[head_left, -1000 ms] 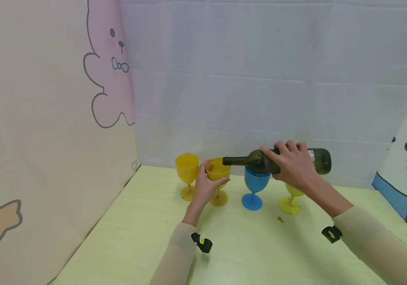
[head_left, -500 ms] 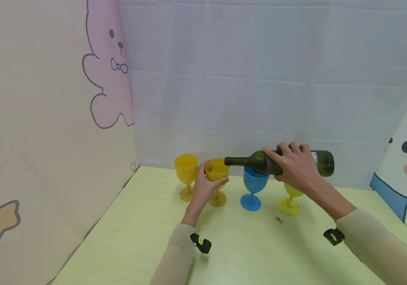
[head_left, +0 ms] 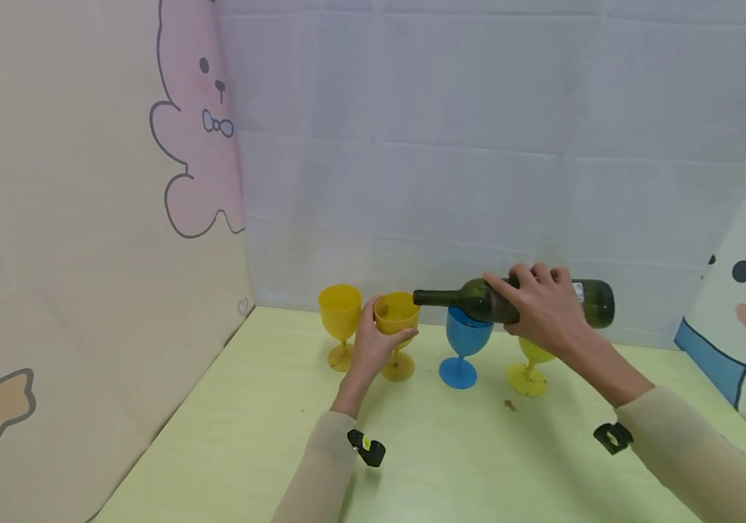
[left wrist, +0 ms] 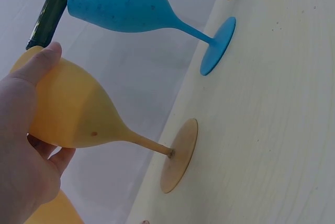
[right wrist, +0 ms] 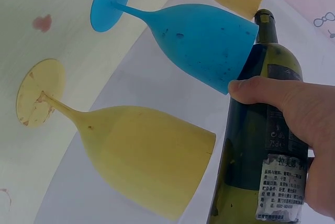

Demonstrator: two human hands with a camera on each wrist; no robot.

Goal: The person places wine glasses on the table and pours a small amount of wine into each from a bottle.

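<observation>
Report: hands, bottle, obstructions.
Left hand grips second cup from left. Right hand holds bottle sideways, mouth by that cup. Blue cup close under bottle, contact unclear.

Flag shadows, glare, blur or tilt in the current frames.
Head: soft shadow on the table near the right sleeve; left hand and right hand show no obvious motion blur. Left wrist: scene strongly tilted, a pale glint on the neck of the bottle. Right wrist: also tilted; the white label's largest print is clear, its smaller print hard to read.
</observation>
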